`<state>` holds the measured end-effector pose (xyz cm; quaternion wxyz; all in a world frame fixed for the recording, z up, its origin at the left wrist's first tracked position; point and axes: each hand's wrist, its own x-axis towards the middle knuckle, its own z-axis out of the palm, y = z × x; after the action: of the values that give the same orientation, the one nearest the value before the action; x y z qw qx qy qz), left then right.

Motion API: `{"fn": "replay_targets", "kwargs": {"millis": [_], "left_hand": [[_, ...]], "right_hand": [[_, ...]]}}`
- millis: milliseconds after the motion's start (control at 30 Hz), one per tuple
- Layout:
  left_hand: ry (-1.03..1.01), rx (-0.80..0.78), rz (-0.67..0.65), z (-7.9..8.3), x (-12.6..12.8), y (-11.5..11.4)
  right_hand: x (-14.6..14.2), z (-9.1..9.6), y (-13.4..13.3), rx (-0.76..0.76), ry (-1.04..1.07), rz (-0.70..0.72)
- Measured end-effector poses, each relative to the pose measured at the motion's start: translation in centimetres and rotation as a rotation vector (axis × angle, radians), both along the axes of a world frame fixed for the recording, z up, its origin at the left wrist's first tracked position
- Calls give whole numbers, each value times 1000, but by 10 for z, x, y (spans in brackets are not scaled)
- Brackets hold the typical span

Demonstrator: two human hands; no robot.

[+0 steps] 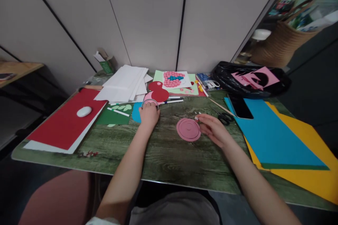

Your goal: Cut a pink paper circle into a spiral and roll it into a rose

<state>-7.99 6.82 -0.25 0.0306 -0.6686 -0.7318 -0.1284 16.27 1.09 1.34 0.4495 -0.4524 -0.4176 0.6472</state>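
Note:
A pink paper disc (188,129) with a spiral line cut or drawn in it lies flat on the table. Just right of it is my right hand (212,129), thumb and forefinger closed on a small white piece (196,118) near the disc's upper edge. Further left, my left hand (149,115) reaches forward, its fingers curled over a thin-rimmed round ring (150,100), perhaps a roll of tape. Beneath and around that hand are blue paper (136,113) and red paper circles (160,95). Black-handled scissors (225,118) rest beyond my right hand.
Red sheets (66,123) carry a white oval object (84,111) at left. White paper (124,82) is stacked behind. A pompom picture (173,78) lies at the back. A phone (239,106) sits on blue sheets (274,133); a black bag (224,77) stands behind.

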Motion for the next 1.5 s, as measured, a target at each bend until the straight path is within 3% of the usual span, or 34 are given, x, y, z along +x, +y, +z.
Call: {"fn": "replay_targets", "kwargs": {"millis": [67,167,233,300,400,500,700,900,1100,1300,1400,1500], "left_hand": [[-56,33,-24,2,7,-6],[-378,99,-288,10,28,-20],[-758,-18,-485,13,45,-29],[-1116,-281,-612,12,58,-36],[-1578,-557,-514,9,68,-41],[-1829,-682,-392,7,69,-41],[-1984,-767,-367,14,67,-44],[-2070,-852,-410,18,67,-48],[-2054,-1021,-550,26,62,-50],[-2072,-1164,-506,29,61,-51],[-2044,-1121,-504,29,59,-50],[-1972,-948,-461,29,58,-48]], "right_hand": [[-1,0,-1,17,-28,19],[-2,1,-3,63,-108,49],[-3,2,-5,100,-164,58],[-3,3,-7,155,-217,58],[-2,3,-8,273,-311,77],[-1,6,-9,407,-407,98],[-3,13,-14,618,-637,105],[-2,14,-15,695,-667,170],[5,22,-19,765,-674,266],[6,21,-22,793,-681,256],[7,21,-21,794,-741,253],[8,21,-19,782,-855,237]]}}
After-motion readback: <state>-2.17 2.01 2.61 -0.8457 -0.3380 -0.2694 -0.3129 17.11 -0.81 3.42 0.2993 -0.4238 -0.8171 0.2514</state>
